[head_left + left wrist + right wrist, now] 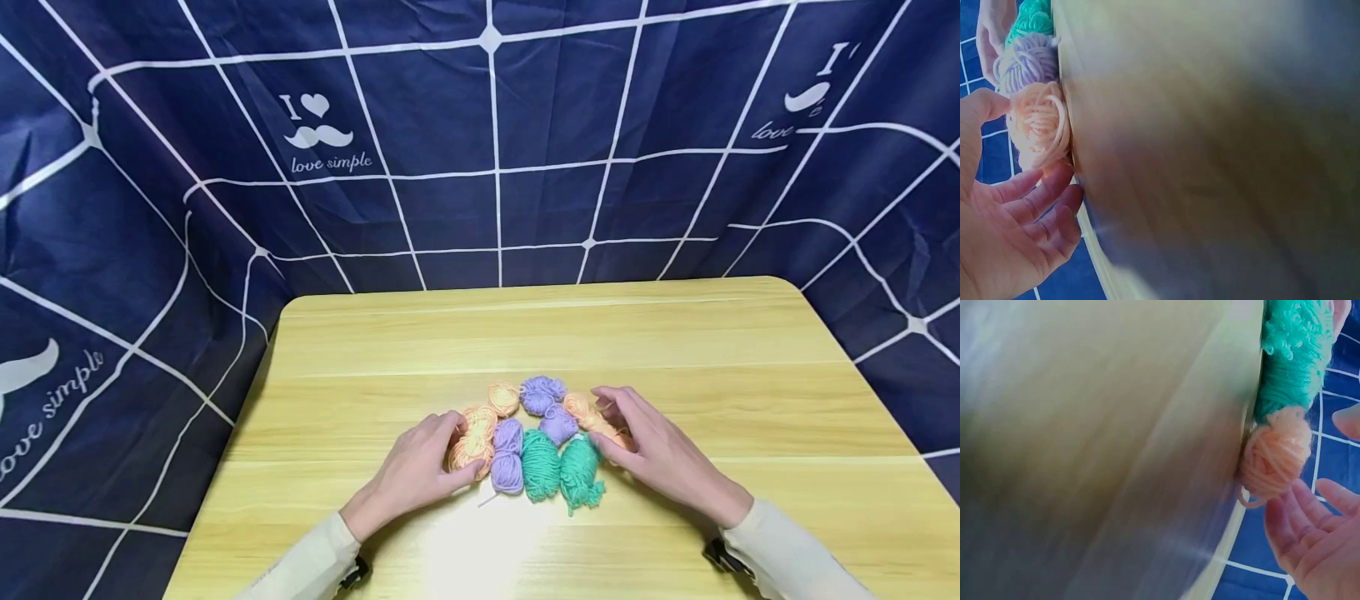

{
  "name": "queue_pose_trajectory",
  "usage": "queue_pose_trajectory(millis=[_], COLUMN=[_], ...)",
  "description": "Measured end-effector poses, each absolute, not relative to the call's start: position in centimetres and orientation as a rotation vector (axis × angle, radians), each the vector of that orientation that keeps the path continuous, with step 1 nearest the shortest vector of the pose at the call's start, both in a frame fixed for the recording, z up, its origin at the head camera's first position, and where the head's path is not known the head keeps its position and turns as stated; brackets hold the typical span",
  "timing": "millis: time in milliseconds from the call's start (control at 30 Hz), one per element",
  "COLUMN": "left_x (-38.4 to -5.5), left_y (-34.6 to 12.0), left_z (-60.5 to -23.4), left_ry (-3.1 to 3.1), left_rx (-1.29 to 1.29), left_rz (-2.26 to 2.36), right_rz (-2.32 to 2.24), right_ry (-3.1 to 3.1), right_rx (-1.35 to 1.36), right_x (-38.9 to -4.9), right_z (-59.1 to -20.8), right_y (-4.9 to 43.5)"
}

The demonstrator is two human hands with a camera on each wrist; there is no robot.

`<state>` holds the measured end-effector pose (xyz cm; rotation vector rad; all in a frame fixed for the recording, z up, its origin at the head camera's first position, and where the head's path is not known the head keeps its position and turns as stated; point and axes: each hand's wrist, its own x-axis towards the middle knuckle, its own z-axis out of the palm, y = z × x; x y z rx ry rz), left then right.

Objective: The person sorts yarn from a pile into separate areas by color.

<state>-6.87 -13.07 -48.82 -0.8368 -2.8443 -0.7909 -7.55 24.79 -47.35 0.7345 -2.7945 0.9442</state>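
Observation:
My left hand (423, 458) curves round a peach yarn skein (474, 442) at the left of a tight group of yarn. In the left wrist view, its thumb touches one side of that skein (1038, 122) and its fingertips the other. A lilac skein (507, 457) lies beside it, then two green skeins (541, 465). On the right, my right hand (652, 442) has its fingers at another peach skein (592, 417); in the right wrist view the thumb stands apart from this skein (1275, 456). Two lilac balls (543, 395) and a small peach ball (504, 399) form the far side.
The yarn lies on a light wooden table (375, 342) with rounded far corners. A navy cloth (427, 108) with white grid lines hangs behind and at both sides. A thin pale strand (487, 500) sticks out near the left lilac skein.

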Motion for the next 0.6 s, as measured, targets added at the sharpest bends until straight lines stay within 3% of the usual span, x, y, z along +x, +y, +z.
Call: queue_pose_trajectory(millis=[600], left_x=[-6.03], left_y=[-12.53], left_z=[-49.25], left_ry=[-2.875], left_rx=[-0.704], left_rz=[-0.981], right_rz=[0.986], right_ry=[-2.909], right_rx=[0.699], right_x=[-8.18], right_z=[-47.49], right_y=[24.78])
